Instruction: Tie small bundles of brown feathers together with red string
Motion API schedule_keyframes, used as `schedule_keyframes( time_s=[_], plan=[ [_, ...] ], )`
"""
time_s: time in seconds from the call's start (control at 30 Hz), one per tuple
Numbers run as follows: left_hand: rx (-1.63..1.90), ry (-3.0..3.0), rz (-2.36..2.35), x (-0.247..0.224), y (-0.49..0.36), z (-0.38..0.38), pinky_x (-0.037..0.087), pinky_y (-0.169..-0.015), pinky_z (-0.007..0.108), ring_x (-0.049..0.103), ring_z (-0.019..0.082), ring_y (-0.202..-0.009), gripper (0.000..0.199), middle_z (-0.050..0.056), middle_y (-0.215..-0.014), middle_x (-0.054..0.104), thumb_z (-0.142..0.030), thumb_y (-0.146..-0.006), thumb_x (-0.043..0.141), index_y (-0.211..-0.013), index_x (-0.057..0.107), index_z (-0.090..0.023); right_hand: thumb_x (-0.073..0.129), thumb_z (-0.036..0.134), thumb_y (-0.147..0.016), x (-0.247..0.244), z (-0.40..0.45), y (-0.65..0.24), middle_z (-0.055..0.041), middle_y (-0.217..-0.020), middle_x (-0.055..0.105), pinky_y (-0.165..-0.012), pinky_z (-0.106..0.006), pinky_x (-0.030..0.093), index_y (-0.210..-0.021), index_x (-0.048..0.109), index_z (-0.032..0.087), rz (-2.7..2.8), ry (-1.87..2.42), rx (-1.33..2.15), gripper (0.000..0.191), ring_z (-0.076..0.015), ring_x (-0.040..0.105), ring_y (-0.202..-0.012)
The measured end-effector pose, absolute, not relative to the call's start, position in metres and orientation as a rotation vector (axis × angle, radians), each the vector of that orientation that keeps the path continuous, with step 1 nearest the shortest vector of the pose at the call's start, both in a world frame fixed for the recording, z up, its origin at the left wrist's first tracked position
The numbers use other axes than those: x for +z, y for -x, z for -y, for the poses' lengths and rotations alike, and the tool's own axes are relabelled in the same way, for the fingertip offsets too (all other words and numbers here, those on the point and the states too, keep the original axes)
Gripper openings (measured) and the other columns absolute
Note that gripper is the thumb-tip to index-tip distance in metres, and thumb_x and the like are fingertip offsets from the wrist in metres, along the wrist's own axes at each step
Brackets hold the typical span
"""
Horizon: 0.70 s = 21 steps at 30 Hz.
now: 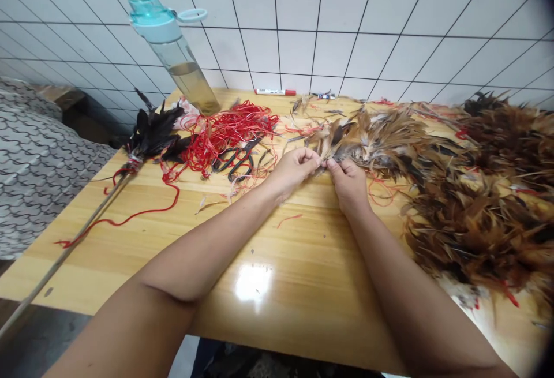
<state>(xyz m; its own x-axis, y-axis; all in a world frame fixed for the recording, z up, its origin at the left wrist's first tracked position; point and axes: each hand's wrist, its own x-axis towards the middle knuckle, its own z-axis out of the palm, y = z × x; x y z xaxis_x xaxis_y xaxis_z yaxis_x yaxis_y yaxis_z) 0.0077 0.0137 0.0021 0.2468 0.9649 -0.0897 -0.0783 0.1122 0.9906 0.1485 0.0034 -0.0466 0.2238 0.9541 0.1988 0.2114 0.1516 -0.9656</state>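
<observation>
Brown feathers (335, 142) are pinched between the left hand (293, 171) and right hand (348, 184) (both narrowly closed on them), while tangled red thread (227, 133) and black-handled scissors (237, 161) are left lying nearby.

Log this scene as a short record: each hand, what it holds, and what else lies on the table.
left hand: left hand pinches a tuft of brown feathers
right hand: right hand pinches the same tuft
surface: varnished wooden table
right of hands: large heap of brown and black feathers
left of hands: black-handled scissors, tangled red string
far left: black feather bunch tied onto a long stick
far edge: plastic water bottle, red-capped marker
</observation>
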Motion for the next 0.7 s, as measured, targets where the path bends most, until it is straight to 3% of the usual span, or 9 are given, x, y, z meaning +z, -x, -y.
schedule_keyframes(
  time_s=[0.23,0.53,0.7],
  plan=[
    [1.042,-1.245,-1.011,-0.0013,-0.0096,-0.0124,0.032,-0.055,0.019,0.044,0.006,-0.055,0.009,-0.005,-0.059,0.053,-0.017,-0.072,0.067,-0.071,0.057,-0.014,0.061,0.039,-0.078,-0.0392,0.0002,-0.1474,0.0032,-0.058,0.038,-0.059,-0.027,0.03,-0.051,0.036,0.021,1.362,1.361,0.635,0.041,-0.0121,0.035,-0.06],
    [1.066,-1.224,-0.957,-0.0007,-0.007,-0.0137,0.038,-0.063,0.02,0.049,0.006,-0.061,0.014,-0.004,-0.066,0.057,-0.01,-0.065,0.07,-0.071,0.058,-0.014,0.058,0.034,-0.078,-0.0389,-0.0012,-0.1493,0.0027,-0.06,0.041,-0.062,-0.028,0.035,-0.052,0.036,0.021,1.442,1.27,0.711,0.036,-0.0128,0.039,-0.061],
    [0.987,-1.148,-0.824,0.001,-0.0039,-0.0131,0.038,-0.061,0.021,0.056,0.009,-0.063,0.019,0.0,-0.067,0.063,-0.019,-0.068,0.073,-0.073,0.056,-0.013,0.053,0.032,-0.08,-0.0396,-0.003,-0.151,-0.0005,-0.071,0.054,-0.077,-0.031,0.041,-0.061,0.053,0.021,1.519,1.161,0.748,0.022,-0.0163,0.049,-0.073]
  ],
)
